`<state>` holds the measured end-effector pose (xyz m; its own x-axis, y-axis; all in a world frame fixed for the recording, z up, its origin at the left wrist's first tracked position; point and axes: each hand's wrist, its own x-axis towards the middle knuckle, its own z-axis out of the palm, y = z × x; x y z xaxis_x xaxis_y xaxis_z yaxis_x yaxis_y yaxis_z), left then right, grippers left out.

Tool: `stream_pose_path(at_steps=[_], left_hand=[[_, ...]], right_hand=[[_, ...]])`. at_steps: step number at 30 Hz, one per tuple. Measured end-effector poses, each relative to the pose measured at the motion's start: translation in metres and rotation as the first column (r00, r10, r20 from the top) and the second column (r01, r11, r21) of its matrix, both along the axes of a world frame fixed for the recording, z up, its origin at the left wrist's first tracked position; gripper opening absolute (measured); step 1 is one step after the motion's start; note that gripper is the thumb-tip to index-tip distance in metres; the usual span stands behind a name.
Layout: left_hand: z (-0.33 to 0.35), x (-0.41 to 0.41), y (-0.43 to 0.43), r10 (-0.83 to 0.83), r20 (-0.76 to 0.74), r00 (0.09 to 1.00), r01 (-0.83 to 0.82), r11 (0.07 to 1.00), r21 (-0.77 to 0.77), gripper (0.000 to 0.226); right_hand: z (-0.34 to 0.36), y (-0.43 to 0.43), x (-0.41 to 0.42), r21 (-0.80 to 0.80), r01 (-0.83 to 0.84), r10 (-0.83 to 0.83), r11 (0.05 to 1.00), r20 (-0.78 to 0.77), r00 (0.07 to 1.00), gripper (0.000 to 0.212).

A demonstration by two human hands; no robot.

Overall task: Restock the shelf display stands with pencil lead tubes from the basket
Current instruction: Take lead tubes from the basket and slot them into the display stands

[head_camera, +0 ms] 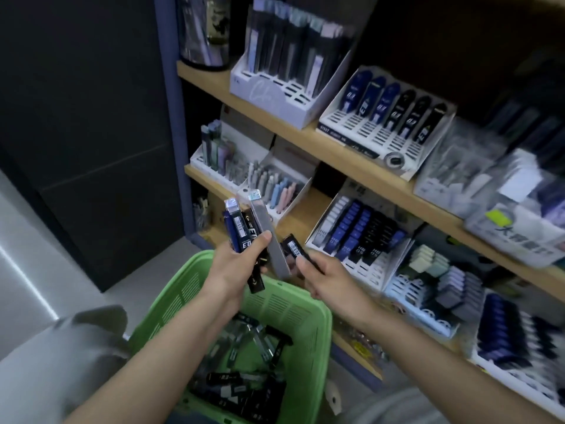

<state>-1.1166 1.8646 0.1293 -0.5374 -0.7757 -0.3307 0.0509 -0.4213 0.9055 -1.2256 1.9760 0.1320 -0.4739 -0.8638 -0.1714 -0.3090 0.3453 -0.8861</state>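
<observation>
Your left hand (241,264) grips a fanned bundle of slim, rigid plastic lead tubes (244,231) above the green slotted plastic basket (301,313). Your right hand (321,278) pinches one black tube (295,249). These look light and slick: hold each mid-body.

You're in a stationery shop, at a retail shelf unit. Tiered wooden shelves (336,159) are lined with white card display stands (367,130) set side by side. Their slotted rows hold packaged tubes (383,101) in blue and black, many identical per stand, some with printed HB marks. Another stand holds pastel items (282,191), too blurred to name. A green basket (293,313) of loose packaged stock sits in front of the shelves.
</observation>
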Motion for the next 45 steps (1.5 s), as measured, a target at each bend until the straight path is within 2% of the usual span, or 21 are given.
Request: stream_pose_path(at_steps=[2, 4, 8, 11, 17, 19, 21, 24, 27, 29, 32, 38, 42, 45], left_hand=[[0.017, -0.005, -0.009, -0.021, -0.032, 0.999, 0.020, 1.000, -0.023, 0.013], [0.032, -0.009, -0.018, -0.045, -0.071, 0.996, 0.040, 0.997, -0.068, 0.009], [0.046, -0.017, -0.034, -0.076, -0.138, 0.988, 0.064, 0.994, -0.090, 0.008], [0.047, -0.026, -0.042, -0.084, -0.165, 0.983, 0.072, 0.994, -0.079, 0.009], [0.053, -0.043, -0.048, -0.155, -0.232, 0.960, 0.134, 0.985, -0.106, 0.015], [0.054, -0.049, -0.048, -0.179, -0.262, 0.948, 0.153, 0.981, -0.115, 0.012], [0.053, -0.054, -0.046, -0.198, -0.280, 0.939, 0.173, 0.978, -0.114, 0.010], [0.050, -0.060, -0.041, -0.232, -0.273, 0.933, 0.213, 0.972, -0.098, 0.012], [0.049, -0.065, -0.037, -0.259, -0.240, 0.936, 0.239, 0.965, -0.109, 0.021], [0.049, -0.066, -0.037, -0.266, -0.231, 0.936, 0.245, 0.963, -0.116, 0.022], [0.048, -0.067, -0.038, -0.266, -0.237, 0.934, 0.247, 0.963, -0.111, 0.022], [0.046, -0.070, -0.037, -0.265, -0.266, 0.927, 0.243, 0.963, -0.115, 0.010], [0.046, -0.072, -0.036, -0.279, -0.281, 0.918, 0.258, 0.960, -0.109, 0.007], [0.045, -0.073, -0.035, -0.283, -0.286, 0.915, 0.266, 0.959, -0.098, 0.012]], right_hand=[[0.018, 0.003, -0.008, 0.029, 0.045, -0.042, 0.999, -0.107, 0.993, 0.024], [0.038, 0.003, -0.016, 0.033, 0.069, -0.060, 0.997, -0.218, 0.974, 0.017], [0.085, -0.005, -0.031, -0.107, 0.131, -0.158, 0.986, -0.319, 0.934, 0.011], [0.119, -0.013, -0.047, -0.214, 0.156, -0.236, 0.964, -0.434, 0.869, 0.009], [0.170, -0.025, -0.088, -0.351, 0.322, -0.476, 0.879, -0.658, 0.583, 0.012], [0.178, -0.025, -0.107, -0.305, 0.366, -0.459, 0.879, -0.746, 0.482, 0.009], [0.184, -0.023, -0.125, -0.229, 0.406, -0.392, 0.885, -0.835, 0.385, 0.014], [0.189, -0.022, -0.140, -0.129, 0.452, -0.290, 0.883, -0.906, 0.307, 0.017], [0.190, -0.021, -0.149, -0.029, 0.501, -0.209, 0.865, -0.928, 0.308, 0.020], [0.190, -0.022, -0.151, 0.009, 0.520, -0.200, 0.854, -0.918, 0.343, 0.021], [0.191, -0.024, -0.151, 0.018, 0.550, -0.248, 0.835, -0.880, 0.406, 0.018], [0.196, -0.029, -0.155, 0.041, 0.556, -0.266, 0.830, -0.847, 0.460, 0.011], [0.202, -0.032, -0.159, 0.094, 0.522, -0.240, 0.848, -0.809, 0.536, 0.007], [0.202, -0.032, -0.161, 0.130, 0.510, -0.205, 0.851, -0.810, 0.550, 0.007]])
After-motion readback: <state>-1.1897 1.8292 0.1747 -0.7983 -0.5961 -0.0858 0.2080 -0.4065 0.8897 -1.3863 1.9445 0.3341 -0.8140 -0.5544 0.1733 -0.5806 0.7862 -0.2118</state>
